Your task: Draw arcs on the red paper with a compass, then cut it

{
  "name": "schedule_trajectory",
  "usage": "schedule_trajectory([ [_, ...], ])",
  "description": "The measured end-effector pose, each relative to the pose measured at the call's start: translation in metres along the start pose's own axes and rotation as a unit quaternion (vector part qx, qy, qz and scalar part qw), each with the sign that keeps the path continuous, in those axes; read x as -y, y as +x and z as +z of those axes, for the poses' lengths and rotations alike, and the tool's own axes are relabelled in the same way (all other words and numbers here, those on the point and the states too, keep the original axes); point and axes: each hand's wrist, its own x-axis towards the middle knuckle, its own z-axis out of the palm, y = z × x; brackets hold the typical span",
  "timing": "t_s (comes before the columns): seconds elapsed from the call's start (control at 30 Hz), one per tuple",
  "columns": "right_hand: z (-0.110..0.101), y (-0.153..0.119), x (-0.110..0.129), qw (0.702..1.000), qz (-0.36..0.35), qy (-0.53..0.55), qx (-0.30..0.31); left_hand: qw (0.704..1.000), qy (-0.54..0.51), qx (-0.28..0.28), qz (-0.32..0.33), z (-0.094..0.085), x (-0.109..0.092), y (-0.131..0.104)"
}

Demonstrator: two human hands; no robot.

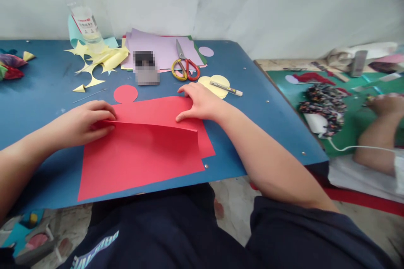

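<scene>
A large sheet of red paper (139, 168) lies near the table's front edge, its far part raised and folded over along a long crease. My left hand (91, 122) pinches the left end of that fold between thumb and fingers. On the right, my right hand (200, 103) rests at the red paper's far edge, thumb and fingers apart. Beneath the fold, another red layer shows at the right corner. Just beyond the sheet lies a red paper circle (125, 94). Close to my right hand are yellow paper circles (205, 80) with a pen (226, 88) on top.
Scissors (180, 56) with yellow and red handles lie on stacked purple paper (164, 44). Nearby are a pixelated object (147, 69), yellow scraps (115, 59) and a plastic bottle (83, 21). At right, another person's hand (385, 104) is over a green table (344, 138).
</scene>
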Motion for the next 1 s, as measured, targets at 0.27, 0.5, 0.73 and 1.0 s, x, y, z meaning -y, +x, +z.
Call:
schedule_trajectory([
  [0.27, -0.003, 0.002, 0.007, 0.995, -0.026, 0.071, 0.059, 0.999, 0.030, -0.029, 0.000, 0.003, 0.006, -0.002],
  [0.5, -0.003, -0.005, 0.012, 0.993, -0.085, 0.067, 0.038, 0.999, 0.029, -0.017, -0.006, 0.003, 0.008, 0.000],
  [0.73, -0.005, -0.012, 0.019, 0.996, -0.042, 0.076, 0.035, 0.999, 0.027, -0.031, -0.007, 0.006, 0.013, 0.002],
  [1.0, -0.009, -0.018, 0.025, 0.997, -0.013, 0.059, 0.044, 0.999, 0.009, -0.044, -0.013, 0.006, 0.017, 0.003],
])
